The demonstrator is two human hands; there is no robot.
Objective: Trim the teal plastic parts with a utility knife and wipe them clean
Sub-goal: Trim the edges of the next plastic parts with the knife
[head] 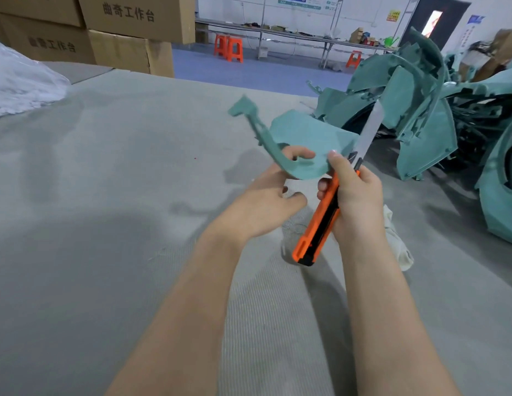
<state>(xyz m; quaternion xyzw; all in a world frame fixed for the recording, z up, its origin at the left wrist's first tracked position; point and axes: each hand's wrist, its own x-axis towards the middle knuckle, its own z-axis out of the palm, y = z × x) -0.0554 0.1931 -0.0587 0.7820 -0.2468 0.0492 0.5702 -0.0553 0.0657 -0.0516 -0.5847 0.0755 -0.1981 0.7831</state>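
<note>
The left hand [266, 201] had the teal part [303, 135] up off the tabletop [106, 210], about midway between the near and far edges, fingers [299, 153] curled round its lower curve. The orange utility knife [320, 221] was gripped tight in the right hand [354, 192], its blade [369, 130] out long beside the part's right edge. Trimming step, by the look of it. Next up would be a steady draw along that edge, clear of the left fingers. A white cloth [399, 241] lay below, and the pile of teal parts [426, 132] sat at the right edge.

Cardboard boxes [120, 32] stacked far left, w/ plastic sheet [17, 81] nearer; orange stools [229, 48] & long bench [292, 34] far back.
</note>
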